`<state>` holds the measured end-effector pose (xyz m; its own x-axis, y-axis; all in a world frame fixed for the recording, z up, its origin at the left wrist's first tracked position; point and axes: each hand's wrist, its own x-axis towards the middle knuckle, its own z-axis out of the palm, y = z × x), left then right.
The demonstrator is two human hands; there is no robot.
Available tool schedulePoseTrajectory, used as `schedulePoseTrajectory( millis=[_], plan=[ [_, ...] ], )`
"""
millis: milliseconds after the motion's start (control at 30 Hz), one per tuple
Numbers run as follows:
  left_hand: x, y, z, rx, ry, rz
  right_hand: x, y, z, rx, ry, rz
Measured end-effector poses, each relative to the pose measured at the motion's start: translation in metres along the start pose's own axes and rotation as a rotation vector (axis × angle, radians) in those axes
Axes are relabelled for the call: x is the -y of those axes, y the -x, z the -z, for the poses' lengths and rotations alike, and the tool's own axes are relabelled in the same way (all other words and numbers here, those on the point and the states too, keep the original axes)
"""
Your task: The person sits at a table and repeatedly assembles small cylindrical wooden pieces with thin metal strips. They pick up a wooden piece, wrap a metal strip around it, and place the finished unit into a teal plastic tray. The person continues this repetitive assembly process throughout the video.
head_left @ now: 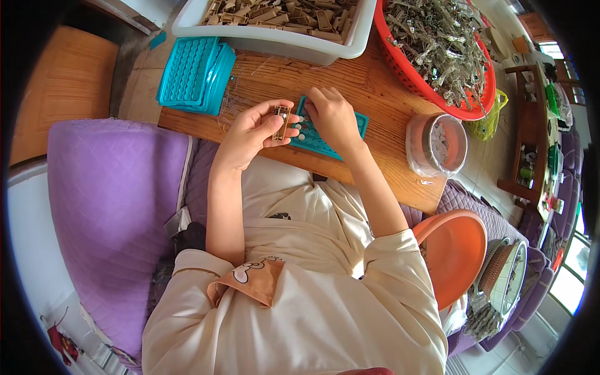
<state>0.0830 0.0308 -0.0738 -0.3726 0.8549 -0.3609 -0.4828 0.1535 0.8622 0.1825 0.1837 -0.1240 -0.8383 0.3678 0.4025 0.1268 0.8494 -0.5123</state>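
- A turquoise dimpled tray (315, 144) lay on the wooden bench (387, 165) in front of the seated person, close to the near edge.
- The left hand (255, 130) was just to the left of the tray, its thumb and fingers pinching a tan rectangular plastic casing (279, 132).
- That casing was held up at the tray's left side, its hollow face showing and a pale spot near its far end.
- The right hand (331, 117) was over the middle of the tray, its fingers bent downward and gathered together; the tips were hidden, so one could not tell whether they pinched anything.
- Small whitish discs (301, 137) sat at the left end of the tray, between the two hands.
- A stack of turquoise trays (190, 78) stood beyond the dimpled tray and to its left.
- A white plastic tub (269, 37), heaped with tan plastic parts (275, 17), stood farther beyond the tray.
- A red plastic basket (400, 70) stood beyond the tray and to its right, piled with greyish translucent pieces (440, 47).
- A round plastic-lined container (422, 147) stood right of the tray, with white bits (439, 142) inside.
- An orange basin (459, 253) was to the right of the tray and nearer the person, off the bench.
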Motion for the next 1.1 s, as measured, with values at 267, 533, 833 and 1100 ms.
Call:
schedulePoseTrajectory(
  millis=[267,533,833,1100],
  plan=[
    [0.001,0.001,-0.01,-0.013,0.033,0.017,0.047,0.008,0.025,-0.28,-0.397,-0.058],
    [0.006,-0.003,-0.012,-0.026,-0.061,-0.01,0.052,0.021,0.018,-0.262,-0.387,-0.013],
    [0.002,0.0,-0.025,0.029,0.019,-0.013,0.054,0.023,0.022,-0.432,-0.359,-0.043],
    [0.005,0.001,-0.013,-0.092,-0.025,0.001,0.043,0.021,0.022,-0.223,-0.605,-0.214]
  ],
)
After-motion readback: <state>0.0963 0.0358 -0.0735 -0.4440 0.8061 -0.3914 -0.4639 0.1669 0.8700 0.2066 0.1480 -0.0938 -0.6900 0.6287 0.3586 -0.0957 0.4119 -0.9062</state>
